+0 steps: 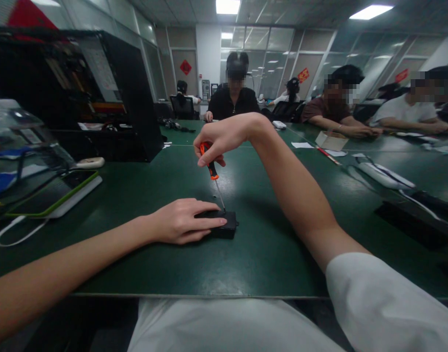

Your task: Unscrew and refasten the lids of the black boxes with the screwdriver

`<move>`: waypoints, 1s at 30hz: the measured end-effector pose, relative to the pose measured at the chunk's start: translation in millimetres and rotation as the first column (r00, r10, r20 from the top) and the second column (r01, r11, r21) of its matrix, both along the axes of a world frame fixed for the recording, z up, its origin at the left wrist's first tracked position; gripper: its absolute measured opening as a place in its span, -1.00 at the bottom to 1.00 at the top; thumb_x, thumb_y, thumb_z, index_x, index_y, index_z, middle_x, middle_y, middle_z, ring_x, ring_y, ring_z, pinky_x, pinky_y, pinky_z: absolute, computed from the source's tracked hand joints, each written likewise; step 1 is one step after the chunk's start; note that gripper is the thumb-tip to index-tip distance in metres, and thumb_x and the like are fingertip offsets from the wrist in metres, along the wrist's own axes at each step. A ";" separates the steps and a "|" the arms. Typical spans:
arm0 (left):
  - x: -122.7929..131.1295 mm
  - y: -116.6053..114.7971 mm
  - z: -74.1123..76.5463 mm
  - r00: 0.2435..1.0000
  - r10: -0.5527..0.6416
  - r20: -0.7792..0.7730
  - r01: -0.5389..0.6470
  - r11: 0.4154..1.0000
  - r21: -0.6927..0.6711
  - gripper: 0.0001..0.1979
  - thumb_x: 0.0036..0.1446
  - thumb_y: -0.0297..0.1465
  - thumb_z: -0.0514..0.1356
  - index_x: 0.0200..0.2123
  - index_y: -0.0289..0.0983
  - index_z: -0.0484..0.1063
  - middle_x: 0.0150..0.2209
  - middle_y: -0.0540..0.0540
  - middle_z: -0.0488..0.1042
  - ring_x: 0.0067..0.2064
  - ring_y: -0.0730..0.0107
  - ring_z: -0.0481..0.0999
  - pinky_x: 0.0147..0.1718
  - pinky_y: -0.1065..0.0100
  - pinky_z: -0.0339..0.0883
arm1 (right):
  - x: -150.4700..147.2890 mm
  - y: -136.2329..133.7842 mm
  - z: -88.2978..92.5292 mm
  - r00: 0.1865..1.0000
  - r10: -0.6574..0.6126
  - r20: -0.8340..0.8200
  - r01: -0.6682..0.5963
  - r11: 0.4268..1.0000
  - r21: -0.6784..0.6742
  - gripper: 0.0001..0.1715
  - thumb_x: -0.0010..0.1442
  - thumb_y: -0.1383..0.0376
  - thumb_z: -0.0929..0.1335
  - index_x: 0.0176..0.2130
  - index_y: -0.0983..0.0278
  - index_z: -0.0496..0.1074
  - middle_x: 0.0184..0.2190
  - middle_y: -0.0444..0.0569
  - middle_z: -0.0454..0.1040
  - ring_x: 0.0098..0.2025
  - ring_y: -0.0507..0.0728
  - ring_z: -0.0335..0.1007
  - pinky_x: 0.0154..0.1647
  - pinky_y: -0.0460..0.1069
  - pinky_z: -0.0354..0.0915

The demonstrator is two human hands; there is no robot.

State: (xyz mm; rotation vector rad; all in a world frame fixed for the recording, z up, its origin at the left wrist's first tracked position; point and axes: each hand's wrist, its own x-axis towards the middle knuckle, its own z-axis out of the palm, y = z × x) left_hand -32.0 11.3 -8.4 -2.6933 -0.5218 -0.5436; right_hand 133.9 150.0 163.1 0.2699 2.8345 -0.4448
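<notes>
My right hand is closed around the orange-and-black handle of a screwdriver, wrist raised high and bent. The thin metal shaft slants down, its tip meeting the top of a small black box. My left hand steadies this box on the green table, its fingers reaching over the top and along the near side. Part of the box's left end is hidden under that hand. A small tab sticks out at the box's right end. Just behind the box lies a tiny object, too small to name.
Left on the green table are a black shelf unit and a green-edged phone or tablet. To the right lie a white power strip, a small carton and a red pencil-like stick. Several people sit farther off.
</notes>
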 end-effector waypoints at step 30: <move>2.5 -2.0 0.9 0.993 0.023 0.113 0.011 0.956 -0.292 -0.58 0.39 -0.36 0.09 0.26 -0.22 0.40 0.16 -0.34 0.45 0.08 0.04 0.56 0.01 0.14 0.50 | 28.0 -34.7 22.8 0.992 -0.100 0.081 0.106 0.992 -0.074 -0.68 0.21 0.25 0.42 -0.08 0.38 0.45 -0.29 -0.12 0.54 -0.33 -0.02 0.48 -0.31 -0.14 0.32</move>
